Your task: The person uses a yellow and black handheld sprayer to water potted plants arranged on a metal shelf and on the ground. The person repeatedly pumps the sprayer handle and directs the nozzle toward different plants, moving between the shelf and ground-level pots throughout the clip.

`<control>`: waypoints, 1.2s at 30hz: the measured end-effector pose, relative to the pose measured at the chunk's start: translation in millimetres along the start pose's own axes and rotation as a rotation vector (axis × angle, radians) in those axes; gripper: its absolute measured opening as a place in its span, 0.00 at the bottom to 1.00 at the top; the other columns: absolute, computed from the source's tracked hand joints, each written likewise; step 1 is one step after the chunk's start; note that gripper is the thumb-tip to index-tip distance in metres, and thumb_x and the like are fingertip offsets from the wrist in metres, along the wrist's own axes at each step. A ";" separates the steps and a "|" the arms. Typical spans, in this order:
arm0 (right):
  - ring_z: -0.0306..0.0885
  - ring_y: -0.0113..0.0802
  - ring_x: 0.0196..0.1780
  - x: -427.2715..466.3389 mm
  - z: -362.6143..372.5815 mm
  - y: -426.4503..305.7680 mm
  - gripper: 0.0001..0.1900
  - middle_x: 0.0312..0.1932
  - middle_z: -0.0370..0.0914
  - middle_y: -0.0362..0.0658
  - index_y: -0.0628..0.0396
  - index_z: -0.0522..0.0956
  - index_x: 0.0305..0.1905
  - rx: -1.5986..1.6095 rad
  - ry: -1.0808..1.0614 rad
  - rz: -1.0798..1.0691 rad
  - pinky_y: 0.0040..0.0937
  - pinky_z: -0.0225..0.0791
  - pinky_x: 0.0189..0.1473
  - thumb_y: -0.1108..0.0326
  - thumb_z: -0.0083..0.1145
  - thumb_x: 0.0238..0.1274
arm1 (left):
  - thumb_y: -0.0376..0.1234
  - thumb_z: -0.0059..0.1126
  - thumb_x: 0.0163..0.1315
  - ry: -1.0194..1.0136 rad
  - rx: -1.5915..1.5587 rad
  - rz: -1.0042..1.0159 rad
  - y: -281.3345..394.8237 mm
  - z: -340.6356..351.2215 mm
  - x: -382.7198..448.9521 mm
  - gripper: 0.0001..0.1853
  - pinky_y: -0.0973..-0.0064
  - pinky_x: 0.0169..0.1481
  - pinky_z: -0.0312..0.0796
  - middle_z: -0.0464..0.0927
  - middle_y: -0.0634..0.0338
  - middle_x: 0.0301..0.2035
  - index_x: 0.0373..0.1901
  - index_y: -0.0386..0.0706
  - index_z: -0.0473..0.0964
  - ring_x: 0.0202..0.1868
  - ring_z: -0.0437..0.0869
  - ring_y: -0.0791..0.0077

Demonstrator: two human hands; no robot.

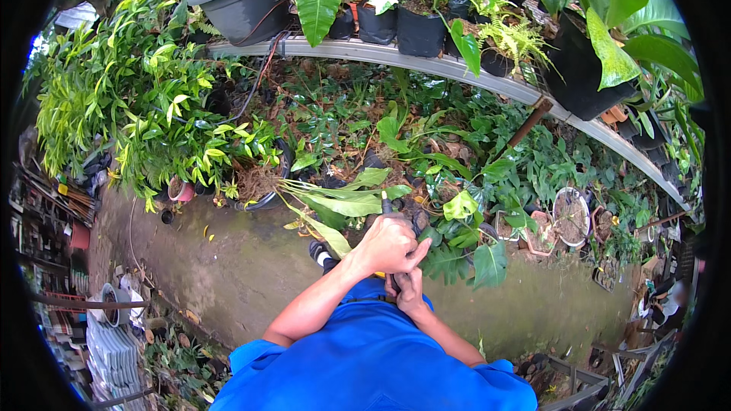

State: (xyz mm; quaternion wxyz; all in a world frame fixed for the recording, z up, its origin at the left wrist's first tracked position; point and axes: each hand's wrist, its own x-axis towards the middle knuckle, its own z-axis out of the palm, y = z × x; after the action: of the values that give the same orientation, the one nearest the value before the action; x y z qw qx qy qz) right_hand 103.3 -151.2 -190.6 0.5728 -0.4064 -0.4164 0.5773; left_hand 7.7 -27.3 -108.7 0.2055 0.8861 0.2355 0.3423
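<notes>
Closed around a dark cylindrical tool (386, 205) with a pale tip is my left hand (388, 244), in front of my blue shirt; one finger or thumb sticks out to the right. The tool's tip points away from me, towards the plants; its exact kind cannot be told. Just below, close to my waist, my right hand (409, 291) has its fingers bent around a dark part, perhaps of the same tool; the hands hide much of it. Long green leaves (348, 202) lie beyond my left hand, beside a root mass (257, 184). Broad-lobed leaves (490, 265) spread to the right.
A metal-edged bench (342, 49) with black plant bags (420, 33) and a large grey pot (245, 5) curves across the top. Potted plants border the concrete path (217, 262). Stacked trays (111, 348) stand lower left. A person (665, 303) is at the far right.
</notes>
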 end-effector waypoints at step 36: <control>0.59 0.21 0.20 215.8 94.7 -0.8 0.11 0.18 0.66 0.36 0.61 0.73 0.31 -0.051 -0.406 0.408 0.25 0.51 0.22 0.68 0.49 0.70 | 0.31 0.67 0.58 0.293 0.075 -0.194 -170.6 -159.2 10.0 0.22 0.68 0.24 0.68 0.72 0.59 0.10 0.06 0.42 0.73 0.14 0.75 0.64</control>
State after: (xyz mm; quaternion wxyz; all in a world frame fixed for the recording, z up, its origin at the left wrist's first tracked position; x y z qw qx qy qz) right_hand 11.1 63.1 -157.6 0.3395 -0.3722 -0.4464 0.7396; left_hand -144.9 147.9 -84.8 0.1679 0.8069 0.3600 0.4371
